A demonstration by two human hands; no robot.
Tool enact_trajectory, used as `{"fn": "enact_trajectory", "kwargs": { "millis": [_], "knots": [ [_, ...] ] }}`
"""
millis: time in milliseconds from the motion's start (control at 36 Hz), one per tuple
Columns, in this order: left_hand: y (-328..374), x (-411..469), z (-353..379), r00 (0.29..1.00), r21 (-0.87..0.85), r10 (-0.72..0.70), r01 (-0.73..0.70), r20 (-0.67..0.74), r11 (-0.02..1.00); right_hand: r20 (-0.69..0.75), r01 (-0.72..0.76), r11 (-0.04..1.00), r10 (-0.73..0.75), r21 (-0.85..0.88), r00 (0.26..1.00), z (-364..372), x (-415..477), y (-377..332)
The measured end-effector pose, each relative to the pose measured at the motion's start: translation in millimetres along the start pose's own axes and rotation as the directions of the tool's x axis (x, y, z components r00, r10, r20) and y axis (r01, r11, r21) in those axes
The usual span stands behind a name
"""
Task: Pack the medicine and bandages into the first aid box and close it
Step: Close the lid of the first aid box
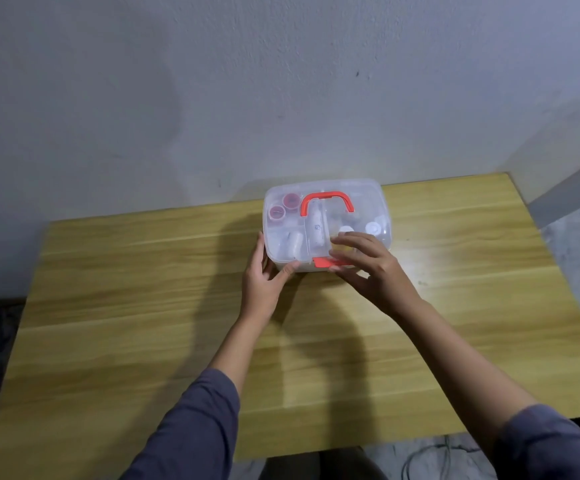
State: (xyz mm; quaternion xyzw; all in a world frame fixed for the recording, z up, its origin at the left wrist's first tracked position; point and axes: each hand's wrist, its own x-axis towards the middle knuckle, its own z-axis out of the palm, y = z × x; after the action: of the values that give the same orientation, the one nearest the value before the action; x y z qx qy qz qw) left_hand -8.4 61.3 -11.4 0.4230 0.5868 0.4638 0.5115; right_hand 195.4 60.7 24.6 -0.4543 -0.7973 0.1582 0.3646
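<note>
Sleeves [191, 434] fill the near edge of my view, forearms reaching over the table [126, 306]. Going left to right: my left hand [264, 275] cups the near left corner of the first aid box [368, 199], thumb on its front wall, a loose grip that steadies it. Its clear lid is down, red handle [326, 201] flat on top. My right hand [368, 268] pinches the red latch [326, 262] on the box front, fingers resting on the lid.

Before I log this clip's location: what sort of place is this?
Probably a plain room at home: a wooden table pushed against a bare, scuffed wall, with a loose cable on the floor. No clinic fittings show.
</note>
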Motion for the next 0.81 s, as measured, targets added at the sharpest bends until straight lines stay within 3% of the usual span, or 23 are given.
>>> {"fn": "enact_trajectory", "kwargs": {
  "millis": [417, 806],
  "knots": [
    [0, 4, 0, 1.0, 0.028, 0.015, -0.015, -0.003, 0.999, 0.121, 0.101, 0.988, -0.087, -0.114, 0.989, 3, -14, 6],
    [8, 7, 1, 1.0, 0.05, 0.017, -0.017, -0.007, 0.999, 0.039, -0.03, 0.973, 0.04, -0.227, 0.998, 4, 19, 12]
  ]
}}
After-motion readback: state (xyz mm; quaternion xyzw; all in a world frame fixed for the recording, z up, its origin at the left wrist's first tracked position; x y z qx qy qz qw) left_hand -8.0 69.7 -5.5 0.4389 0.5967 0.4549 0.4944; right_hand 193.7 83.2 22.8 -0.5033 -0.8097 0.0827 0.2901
